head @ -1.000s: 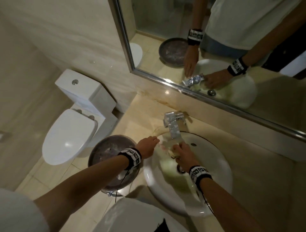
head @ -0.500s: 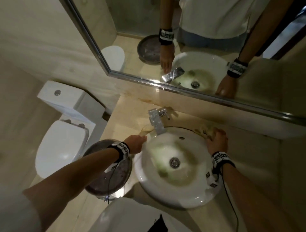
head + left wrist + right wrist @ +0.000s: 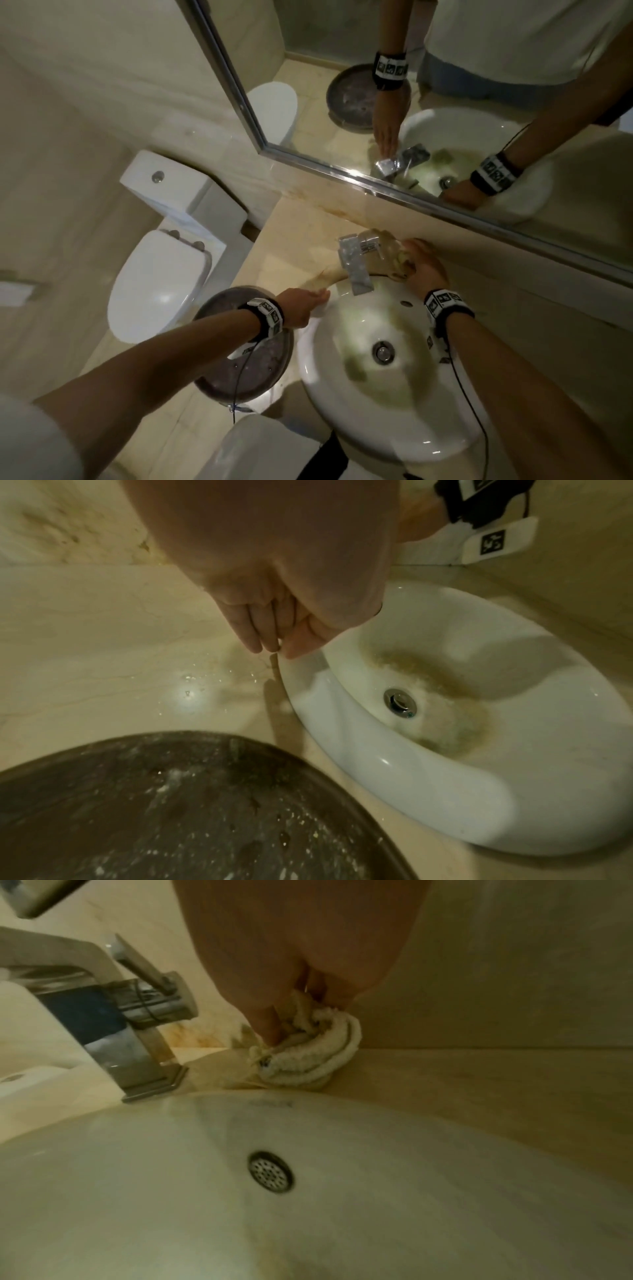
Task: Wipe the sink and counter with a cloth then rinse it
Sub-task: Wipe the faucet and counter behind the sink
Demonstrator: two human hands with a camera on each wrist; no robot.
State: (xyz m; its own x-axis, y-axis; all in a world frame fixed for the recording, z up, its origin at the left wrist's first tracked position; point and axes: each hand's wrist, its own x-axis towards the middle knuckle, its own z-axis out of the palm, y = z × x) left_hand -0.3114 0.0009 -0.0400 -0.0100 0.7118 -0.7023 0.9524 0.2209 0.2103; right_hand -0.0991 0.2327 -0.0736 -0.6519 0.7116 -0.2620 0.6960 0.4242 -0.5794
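The right hand (image 3: 301, 969), in the upper middle of the right wrist view, has its fingers curled around a bunched cream terry cloth (image 3: 315, 1053) and holds it down on the beige stone counter (image 3: 479, 1085). The cloth sits on the narrow strip of counter between the back rim of the sink and the wall, just to the right of the faucet base. In the head view the same hand (image 3: 423, 263) is right of centre, close under the mirror's lower edge, with the cloth (image 3: 400, 258) showing at its left side.

The left hand (image 3: 274, 593) comes down from the top of the left wrist view with its fingers straight and close together, holding nothing. Its fingertips (image 3: 253, 645) meet the counter right at the outer left rim of the sink, and the thumb tip touches that rim. In the head view this hand (image 3: 303, 306) is at the centre of the frame.

The white oval basin sink (image 3: 342, 411) fills the lower right of the head view, with yellow-brown staining around its metal drain (image 3: 383, 352). A square chrome faucet (image 3: 354, 265) stands at its back edge. A round dark dish (image 3: 239, 370) flecked with white rests on the counter at the sink's left. A framed mirror (image 3: 308, 85) crosses the upper right, and a white toilet (image 3: 161, 274) stands at the left.
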